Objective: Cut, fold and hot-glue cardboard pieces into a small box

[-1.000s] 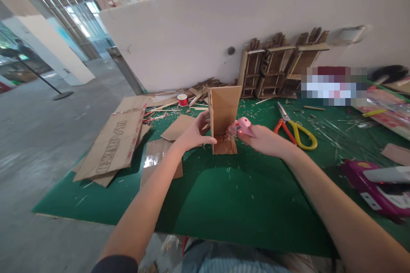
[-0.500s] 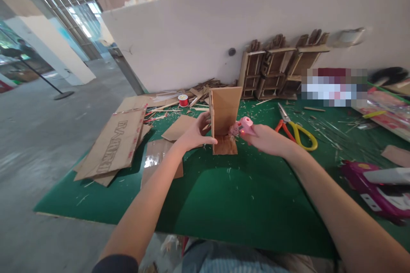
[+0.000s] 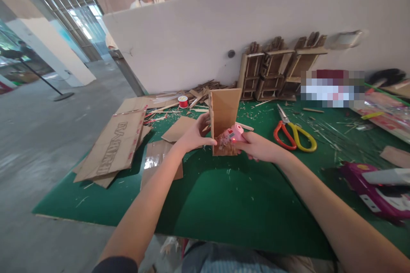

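Observation:
An upright cardboard piece [image 3: 226, 108] with a back, a left side and a base stands on the green table [image 3: 205, 204]. My left hand [image 3: 195, 134] grips its left side, thumb in front and fingers behind. In my right hand [image 3: 256, 145] is a pink glue gun [image 3: 235, 132], closed around its handle. The gun's front end reaches over the base, close to the inner left corner. Its nozzle tip is hard to make out against the cardboard. A small light glows on the gun's body.
Orange-and-yellow-handled scissors [image 3: 293, 134] lie right of my right hand. Cardboard sheets [image 3: 112, 145] lie at the left, with a red spool [image 3: 183, 102] and thin sticks behind. Cardboard frames [image 3: 269, 72] lean on the white partition [image 3: 179, 47]. A magenta device [image 3: 371, 192] sits at the right edge.
My right hand has moved left with the glue gun, bringing its front end further inside the cardboard piece. My left hand keeps its hold in nearly the same place.

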Tool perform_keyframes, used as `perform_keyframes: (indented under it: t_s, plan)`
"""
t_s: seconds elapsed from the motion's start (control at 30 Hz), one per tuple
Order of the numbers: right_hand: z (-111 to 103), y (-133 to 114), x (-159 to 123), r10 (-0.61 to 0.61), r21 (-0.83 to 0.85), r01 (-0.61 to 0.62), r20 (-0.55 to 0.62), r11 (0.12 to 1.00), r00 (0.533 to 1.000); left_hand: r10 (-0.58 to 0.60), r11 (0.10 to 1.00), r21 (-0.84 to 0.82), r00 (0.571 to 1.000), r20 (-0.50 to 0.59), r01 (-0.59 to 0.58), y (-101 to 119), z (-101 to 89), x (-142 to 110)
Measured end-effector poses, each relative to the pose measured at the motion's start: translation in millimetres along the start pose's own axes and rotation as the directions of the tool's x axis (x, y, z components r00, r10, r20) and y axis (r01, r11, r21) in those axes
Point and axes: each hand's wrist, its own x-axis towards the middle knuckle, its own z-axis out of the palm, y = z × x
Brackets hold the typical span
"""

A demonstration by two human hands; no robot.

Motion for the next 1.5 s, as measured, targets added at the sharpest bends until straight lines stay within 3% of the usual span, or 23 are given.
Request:
perform_keyframes:
  t_s: [0.1,0.23,0.37,0.5,0.67,0.8,1.07,1.3,1.4,1.5]
  plan:
    - [-2.0,3.8,-1.0,-0.068,-0.012,0.067,-0.117,0.998,0.991,0.014,1.0,-0.019,1.0,0.0,-0.014,1.3,0.4,-0.3]
    - [0.7,3.1,-1.4,-0.018,-0.02,0.017,-0.008,1.0,1.0,0.001,1.0,0.026,1.0,-0.009,-0.001,2.3,0.3,-0.7]
    - [4.0,4.2,0.1,-0.138,-0.08,0.128,-0.143,0.989,0.98,0.005,1.0,0.025,1.0,0.004,-0.005,1.6,-0.3,-0.5]
    - [4.5,6.6,1.7,-0.095,-0.049,0.092,-0.063,0.994,0.993,0.003,1.0,0.006,1.0,0.004,-0.003,0.9,-0.4,-0.3]
    - [3.7,7.0,2.3,-0.148,-0.111,0.132,-0.148,0.985,0.978,0.024,0.999,-0.026,1.0,0.01,-0.023,-0.2,-0.1,0.2]
    - [5.3,3.8,2.0,-0.101,-0.093,0.093,-0.092,0.991,0.991,0.027,0.999,-0.047,1.0,0.012,-0.027,-1.1,-0.6,0.2]
    - [4.0,10.9,4.9,-0.157,-0.05,0.151,-0.148,0.987,0.976,0.04,0.999,-0.013,0.999,0.013,-0.04,-3.7,-1.4,0.5]
    - [13.0,11.8,11.9,-0.115,-0.042,0.11,-0.158,0.993,0.981,0.032,0.999,-0.022,0.999,0.007,-0.032,-5.8,-1.7,1.2]
    - [5.1,10.3,9.4,-0.1,-0.007,0.1,-0.158,0.995,0.982,0.047,0.998,-0.034,0.999,0.007,-0.046,-6.8,-1.9,0.8]
    - [-10.7,10.5,2.8,0.033,0.032,-0.029,-0.133,0.999,0.991,0.055,0.997,-0.046,0.998,0.01,-0.055,-6.7,-2.1,0.5]
